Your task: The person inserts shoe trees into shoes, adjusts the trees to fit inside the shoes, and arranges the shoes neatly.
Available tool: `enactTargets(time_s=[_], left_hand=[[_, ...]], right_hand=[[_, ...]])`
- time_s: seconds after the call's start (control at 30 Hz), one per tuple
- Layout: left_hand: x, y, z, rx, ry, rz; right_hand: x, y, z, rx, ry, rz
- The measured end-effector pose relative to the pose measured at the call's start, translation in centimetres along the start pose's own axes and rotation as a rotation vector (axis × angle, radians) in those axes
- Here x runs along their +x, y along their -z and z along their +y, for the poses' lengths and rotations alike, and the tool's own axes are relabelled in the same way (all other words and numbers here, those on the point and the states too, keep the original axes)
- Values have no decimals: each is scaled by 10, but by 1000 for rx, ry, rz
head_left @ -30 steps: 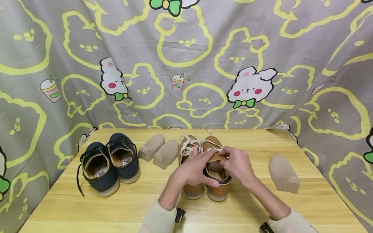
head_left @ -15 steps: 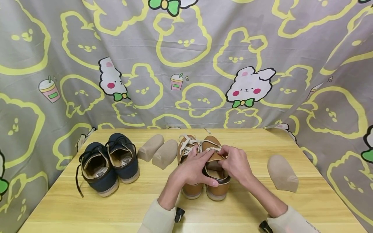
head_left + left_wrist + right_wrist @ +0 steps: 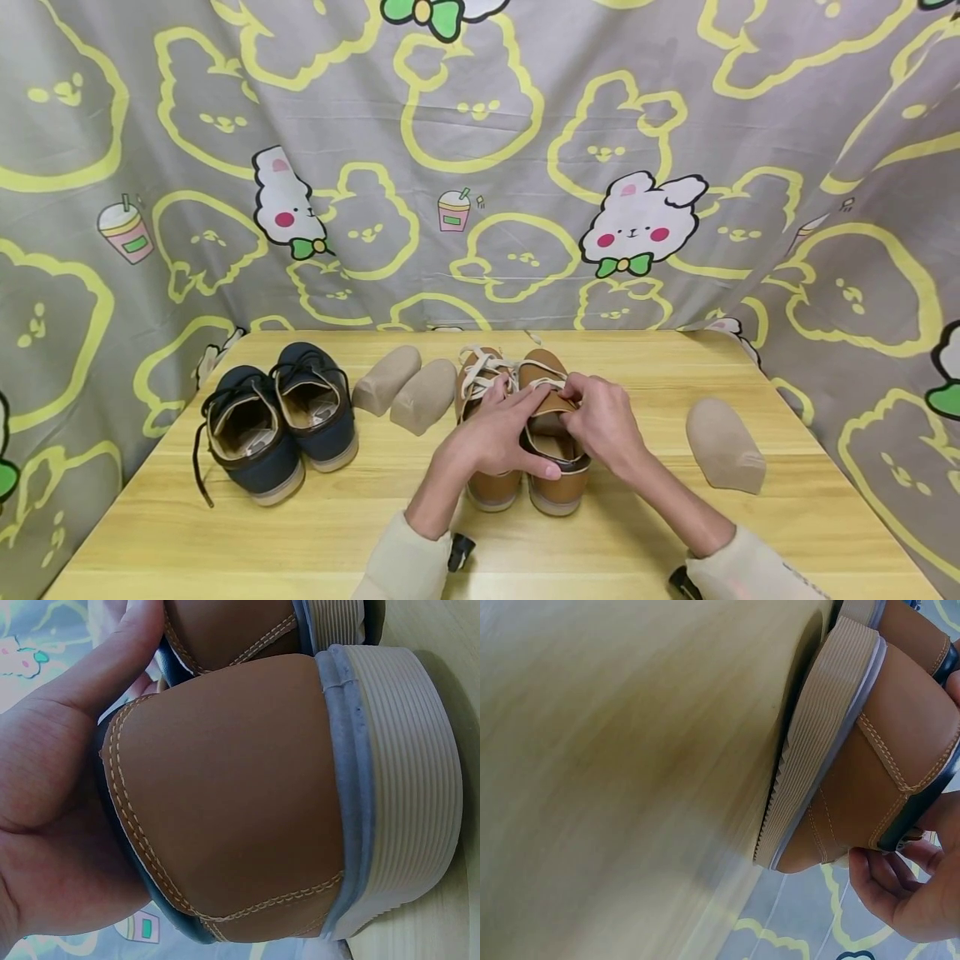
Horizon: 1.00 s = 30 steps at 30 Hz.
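Observation:
Two brown lace-up shoes with white laces stand side by side, heels toward me. My left hand (image 3: 491, 442) lies over them, fingers extended across the tongue area and thumb stretched over the opening of the right-hand brown shoe (image 3: 558, 485). The left-hand brown shoe (image 3: 492, 487) is partly covered by that hand. My right hand (image 3: 606, 425) pinches the right-hand shoe's upper edge beside the tongue, fingertips partly inside. A grey-beige surface shows inside the shoe under the tongue. In the right wrist view, curled fingers (image 3: 874, 889) sit at the shoe's collar.
Two navy shoes (image 3: 262, 471) with dark laces stand at the left. Two beige toe-shaped shoe inserts (image 3: 423, 396) lie between the pairs, and another beige insert (image 3: 723, 446) lies at the right. A patterned curtain (image 3: 480, 125) hangs behind the wooden table (image 3: 337, 533).
The right hand's fingers have shifted very slightly along the shoe's edge. The view has drifted a little; shoes and inserts keep their places.

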<state>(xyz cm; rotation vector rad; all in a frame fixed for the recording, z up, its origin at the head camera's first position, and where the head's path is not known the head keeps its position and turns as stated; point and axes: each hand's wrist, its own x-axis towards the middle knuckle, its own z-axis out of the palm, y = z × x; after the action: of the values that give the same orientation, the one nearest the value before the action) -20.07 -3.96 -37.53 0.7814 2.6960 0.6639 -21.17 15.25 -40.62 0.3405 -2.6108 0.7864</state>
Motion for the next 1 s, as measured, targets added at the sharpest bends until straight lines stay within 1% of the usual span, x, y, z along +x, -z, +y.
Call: enactTargets(time_s=[0.23,0.6,1.0], left_hand=[[0,-1,-1,1,-11,1],[0,-1,2,-1,-11,-3],[0,0,3,4,-10,8]], right_hand=[[0,-2,1,-9,17,11],[-2,-3,2,-28,60,38],[-3,-4,0,-41,64,43]])
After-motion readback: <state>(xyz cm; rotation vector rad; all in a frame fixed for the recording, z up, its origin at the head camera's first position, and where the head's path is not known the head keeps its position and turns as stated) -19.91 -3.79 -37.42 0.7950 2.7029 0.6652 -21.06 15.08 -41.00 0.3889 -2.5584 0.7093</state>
